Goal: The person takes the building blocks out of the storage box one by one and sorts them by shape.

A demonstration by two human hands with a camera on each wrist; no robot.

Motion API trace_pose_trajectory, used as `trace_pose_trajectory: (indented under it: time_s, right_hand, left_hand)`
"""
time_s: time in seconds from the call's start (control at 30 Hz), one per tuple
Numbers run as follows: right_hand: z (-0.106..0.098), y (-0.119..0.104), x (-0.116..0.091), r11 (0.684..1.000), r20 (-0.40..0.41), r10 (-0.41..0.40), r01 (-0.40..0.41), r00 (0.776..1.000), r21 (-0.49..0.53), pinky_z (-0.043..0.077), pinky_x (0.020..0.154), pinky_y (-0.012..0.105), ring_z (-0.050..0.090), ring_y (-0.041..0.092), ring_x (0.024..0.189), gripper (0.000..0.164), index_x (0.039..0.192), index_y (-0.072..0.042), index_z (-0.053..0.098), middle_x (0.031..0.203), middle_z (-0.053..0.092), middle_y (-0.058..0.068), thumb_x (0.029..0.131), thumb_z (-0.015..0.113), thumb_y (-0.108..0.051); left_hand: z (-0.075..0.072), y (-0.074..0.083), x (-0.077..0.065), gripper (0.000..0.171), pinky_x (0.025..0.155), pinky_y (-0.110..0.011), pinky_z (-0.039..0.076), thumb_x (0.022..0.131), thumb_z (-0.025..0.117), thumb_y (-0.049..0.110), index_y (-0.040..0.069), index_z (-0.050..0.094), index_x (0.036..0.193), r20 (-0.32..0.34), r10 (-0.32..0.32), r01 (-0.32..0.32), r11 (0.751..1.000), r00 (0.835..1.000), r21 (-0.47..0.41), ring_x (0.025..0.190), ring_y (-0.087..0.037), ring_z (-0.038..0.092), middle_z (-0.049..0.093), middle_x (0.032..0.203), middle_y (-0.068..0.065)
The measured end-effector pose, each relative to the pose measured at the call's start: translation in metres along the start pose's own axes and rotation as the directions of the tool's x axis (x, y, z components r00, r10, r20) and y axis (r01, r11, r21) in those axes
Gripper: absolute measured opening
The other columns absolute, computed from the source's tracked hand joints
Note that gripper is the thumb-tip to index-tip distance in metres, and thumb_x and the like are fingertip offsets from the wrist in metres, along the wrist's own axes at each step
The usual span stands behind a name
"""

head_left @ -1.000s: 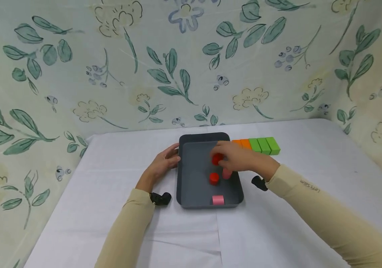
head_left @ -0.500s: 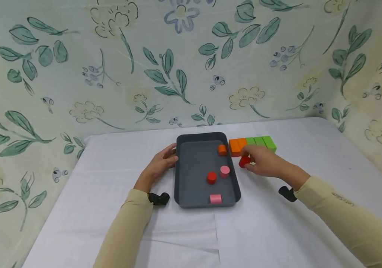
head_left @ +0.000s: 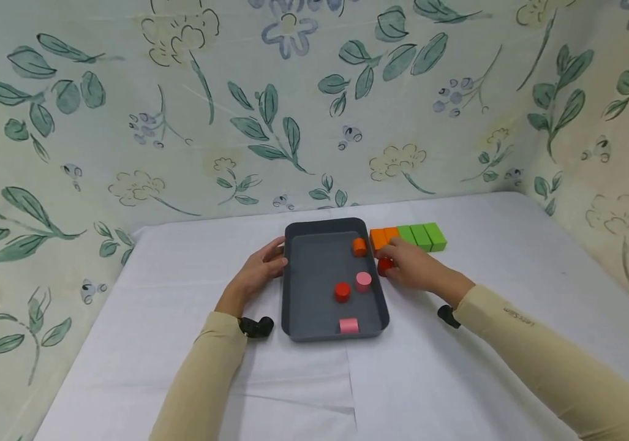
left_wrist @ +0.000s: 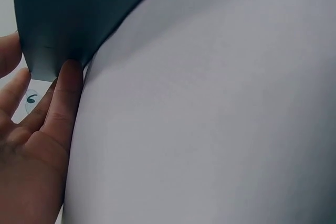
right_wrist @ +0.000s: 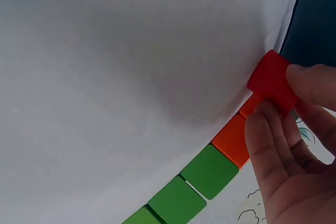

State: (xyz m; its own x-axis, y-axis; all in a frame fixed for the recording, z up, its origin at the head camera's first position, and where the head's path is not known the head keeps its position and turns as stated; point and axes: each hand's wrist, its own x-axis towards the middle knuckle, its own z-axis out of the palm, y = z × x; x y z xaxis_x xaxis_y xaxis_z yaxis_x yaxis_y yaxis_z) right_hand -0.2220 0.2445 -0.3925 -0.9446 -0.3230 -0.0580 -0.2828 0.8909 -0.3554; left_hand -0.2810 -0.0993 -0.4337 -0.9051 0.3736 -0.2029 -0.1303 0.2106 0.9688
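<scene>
My right hand (head_left: 410, 265) pinches a red cylinder block (right_wrist: 273, 82) between thumb and fingers, just outside the tray's right wall. In the right wrist view the cylinder is close to the near end of an orange block (right_wrist: 231, 140). My left hand (head_left: 255, 274) touches the left wall of the dark grey tray (head_left: 314, 331) with its fingertips. In the left wrist view the fingers (left_wrist: 65, 98) lie fairly straight against the tray's side. Inside the tray are another red cylinder (head_left: 342, 292), a pink cylinder (head_left: 363, 282) standing upright, a pink one (head_left: 349, 325) lying down and an orange cylinder (head_left: 359, 247).
Behind the right hand, a row of two orange blocks (head_left: 378, 237) and three green blocks (head_left: 420, 237) runs rightward from the tray's upper right corner. White cloth (head_left: 182, 269) covers the table. A floral curtain (head_left: 182, 122) hangs behind it.
The right hand has lifted the red cylinder out of the tray, carried it right over the wall, then drawn it back close to the tray's right side. The left hand stays at the tray.
</scene>
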Motion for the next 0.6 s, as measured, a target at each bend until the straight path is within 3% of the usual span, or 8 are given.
trace_pose_trajectory:
  time_s: [0.23, 0.4, 0.5, 0.6]
  right_hand:
    - [-0.008, -0.008, -0.003, 1.000, -0.025, 0.002, -0.002, 1.000, 0.002, 0.059, 0.089, 0.041, 0.061, 0.025, 0.102, 0.038, 0.126, -0.009, 0.064, 0.121, 0.059, 0.011, 0.088, 0.072, -0.010]
    - [-0.025, -0.040, -0.014, 0.984, -0.072, -0.176, 0.176, 0.982, -0.002, 0.058, 0.082, 0.035, 0.062, 0.024, 0.095, 0.032, 0.120, -0.009, 0.067, 0.114, 0.062, 0.009, 0.088, 0.071, -0.011]
    - [-0.025, -0.062, -0.018, 0.956, 0.008, -0.289, 0.289, 0.957, -0.049, 0.056, 0.084, 0.035, 0.059, 0.021, 0.096, 0.034, 0.121, -0.009, 0.067, 0.112, 0.063, 0.007, 0.088, 0.072, -0.013]
    - [-0.015, -0.078, -0.018, 0.927, 0.134, -0.339, 0.355, 0.931, -0.120, 0.056, 0.088, 0.034, 0.056, 0.019, 0.101, 0.038, 0.124, -0.010, 0.066, 0.113, 0.062, 0.005, 0.087, 0.074, -0.014]
  left_hand:
    - [-0.002, -0.002, 0.001, 0.064, 0.119, -0.049, 0.038, 0.099, 0.057, 0.015, 0.025, 0.031, 0.156, 0.009, 0.008, -0.008, 1.000, 1.000, 0.022, 0.142, -0.033, 0.045, 0.031, 0.163, -0.012]
    - [-0.003, -0.003, 0.001, 0.064, 0.119, -0.051, 0.038, 0.099, 0.056, 0.014, 0.025, 0.030, 0.157, 0.018, 0.012, -0.012, 1.000, 1.000, 0.021, 0.143, -0.033, 0.044, 0.031, 0.163, -0.012]
    - [-0.004, -0.002, 0.001, 0.064, 0.119, -0.051, 0.037, 0.099, 0.055, 0.014, 0.024, 0.030, 0.157, 0.022, 0.010, -0.010, 1.000, 1.000, 0.023, 0.143, -0.034, 0.044, 0.031, 0.163, -0.012]
    - [-0.004, -0.001, 0.001, 0.064, 0.119, -0.050, 0.037, 0.099, 0.056, 0.014, 0.024, 0.030, 0.157, 0.024, 0.008, -0.009, 1.000, 1.000, 0.014, 0.144, -0.033, 0.043, 0.030, 0.163, -0.012]
